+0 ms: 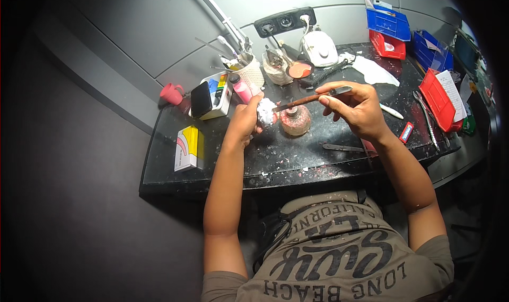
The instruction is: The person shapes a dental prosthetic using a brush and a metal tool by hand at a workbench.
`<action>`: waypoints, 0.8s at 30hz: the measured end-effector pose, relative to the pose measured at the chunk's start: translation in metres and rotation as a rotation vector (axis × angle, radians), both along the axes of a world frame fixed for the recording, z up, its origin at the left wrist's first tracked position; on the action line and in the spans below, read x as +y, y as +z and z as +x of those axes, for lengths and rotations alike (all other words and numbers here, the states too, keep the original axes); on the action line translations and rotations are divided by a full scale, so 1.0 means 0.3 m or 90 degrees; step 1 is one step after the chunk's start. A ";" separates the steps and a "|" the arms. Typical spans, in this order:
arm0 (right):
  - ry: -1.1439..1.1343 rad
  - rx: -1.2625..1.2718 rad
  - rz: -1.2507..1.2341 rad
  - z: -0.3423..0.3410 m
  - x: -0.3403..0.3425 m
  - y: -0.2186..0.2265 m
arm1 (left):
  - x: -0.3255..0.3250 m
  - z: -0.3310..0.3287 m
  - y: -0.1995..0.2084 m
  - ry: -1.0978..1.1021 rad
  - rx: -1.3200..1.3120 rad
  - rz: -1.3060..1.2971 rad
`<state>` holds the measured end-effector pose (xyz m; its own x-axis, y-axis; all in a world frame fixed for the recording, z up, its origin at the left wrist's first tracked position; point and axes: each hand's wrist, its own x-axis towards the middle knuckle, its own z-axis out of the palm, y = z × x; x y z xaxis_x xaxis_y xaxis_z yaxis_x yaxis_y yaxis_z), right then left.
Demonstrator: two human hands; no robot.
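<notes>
My left hand [244, 121] is closed around a small white plaster-like model [264, 111] with a bit of pink at its side, held above the bench. Between the thumb and fingers of my right hand [359, 108] is a wax knife [307, 99] with a brown handle and metal ends. Its far end reaches the right side of the model; whether it touches cannot be made out. Just under the knife stands a round glass burner [295, 123] with a metal neck, speckled with pink. No flame can be made out.
A pink bottle [242, 90], a white container [214, 103] with a dark phone, and a tool-filled cup [249, 71] stand behind my left hand. At front left lies a yellow-white box [186, 149]. A metal instrument [343, 148] lies near the front edge; red bins [437, 98] stand right.
</notes>
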<state>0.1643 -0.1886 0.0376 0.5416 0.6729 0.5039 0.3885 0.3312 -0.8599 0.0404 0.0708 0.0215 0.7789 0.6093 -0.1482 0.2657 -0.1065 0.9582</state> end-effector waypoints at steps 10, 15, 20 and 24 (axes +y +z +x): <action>-0.010 0.016 0.017 -0.009 0.006 -0.002 | 0.006 0.000 -0.008 -0.009 -0.007 -0.007; 0.001 0.018 0.013 -0.003 0.004 -0.006 | -0.002 0.003 -0.004 -0.012 -0.019 -0.018; 0.003 0.024 0.003 -0.004 0.005 -0.005 | -0.003 -0.003 0.003 0.003 -0.002 -0.022; -0.058 0.046 0.082 0.020 -0.002 -0.008 | -0.007 -0.003 0.008 0.018 -0.011 -0.029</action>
<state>0.1703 -0.1893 0.0351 0.6354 0.5521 0.5399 0.3599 0.4068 -0.8396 0.0396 0.0686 0.0240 0.7647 0.6234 -0.1630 0.2509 -0.0550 0.9664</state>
